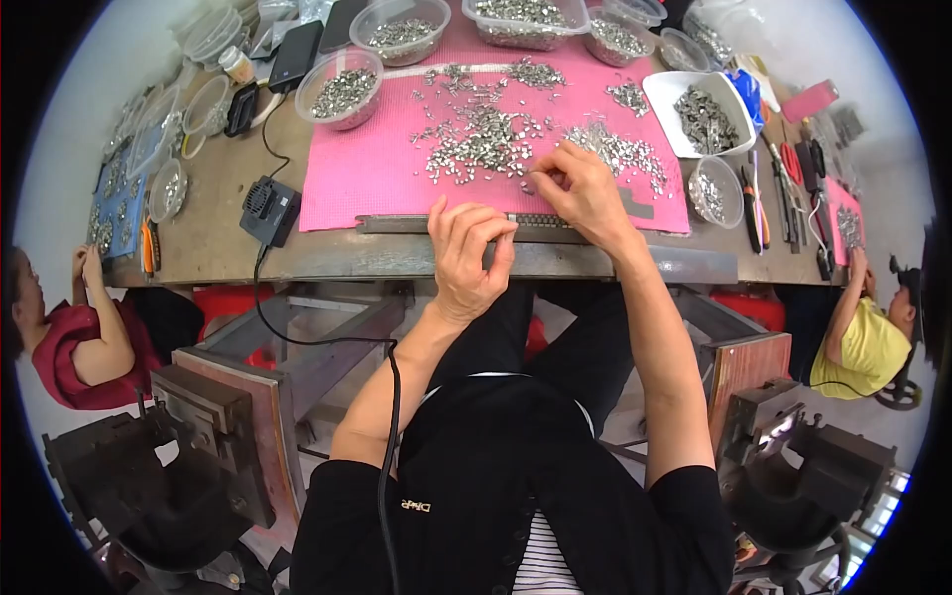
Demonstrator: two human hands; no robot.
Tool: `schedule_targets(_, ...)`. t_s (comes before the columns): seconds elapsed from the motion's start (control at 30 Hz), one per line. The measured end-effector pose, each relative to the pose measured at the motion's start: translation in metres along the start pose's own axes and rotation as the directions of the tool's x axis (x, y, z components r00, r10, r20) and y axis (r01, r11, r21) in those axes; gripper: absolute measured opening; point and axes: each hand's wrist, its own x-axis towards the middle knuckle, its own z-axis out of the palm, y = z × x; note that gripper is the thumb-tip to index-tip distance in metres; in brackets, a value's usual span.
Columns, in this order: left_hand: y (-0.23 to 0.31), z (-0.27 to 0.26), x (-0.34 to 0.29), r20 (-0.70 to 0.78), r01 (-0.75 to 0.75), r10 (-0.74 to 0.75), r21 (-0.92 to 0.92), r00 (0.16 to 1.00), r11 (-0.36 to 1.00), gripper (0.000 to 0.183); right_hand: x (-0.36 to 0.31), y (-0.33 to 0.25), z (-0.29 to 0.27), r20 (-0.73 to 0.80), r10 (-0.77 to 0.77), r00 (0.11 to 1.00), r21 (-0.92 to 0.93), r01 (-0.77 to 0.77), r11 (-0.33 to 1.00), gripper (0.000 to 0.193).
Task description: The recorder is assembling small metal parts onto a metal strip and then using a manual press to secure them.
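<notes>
A long, narrow metal bar (397, 224) lies along the front of the pink mat, with a row of small pieces (541, 220) set along its middle. My left hand (466, 260) is at the bar's front edge, fingers curled in toward the thumb; whatever is between them is hidden. Just above the bar, my right hand (583, 193) pinches thumb and forefinger together beside the loose metal pieces (486, 147). What sits in that pinch is too small to make out. More shiny pieces (623, 151) are heaped behind the right hand.
Clear tubs of metal pieces (340, 91) line the back of the pink mat (332, 188). A white tray (658, 97) and pliers (752, 213) are to the right. A black device (270, 210) with a cable sits left. People (84, 332) work at both sides.
</notes>
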Motion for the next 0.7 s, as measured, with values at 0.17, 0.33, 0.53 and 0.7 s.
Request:
schedule_targets(0.17,-0.001,0.002,0.001,-0.025,0.012,-0.012,0.003,1.000,1.000,0.024,0.009,-0.007,0.019,-0.012,-0.224,0.974,-0.110,0.222,0.969,0.005)
schedule_targets(0.33,0.000,0.004,0.000,-0.011,0.009,-0.009,-0.004,1.000,1.000,0.024,0.015,-0.003,0.039,0.031,-0.243,0.969,-0.166,0.245,0.955,0.005)
schedule_targets(0.53,-0.002,0.002,-0.003,-0.011,0.012,-0.012,-0.005,1.000,1.000,0.026,0.013,-0.004,0.026,-0.003,-0.253,0.967,-0.158,0.250,0.955,0.006)
schedule_targets(0.7,-0.002,0.003,0.001,-0.021,0.019,-0.018,0.013,1.000,1.000,0.027,-0.031,-0.003,-0.024,0.008,0.052,0.999,0.117,-0.053,0.992,0.006)
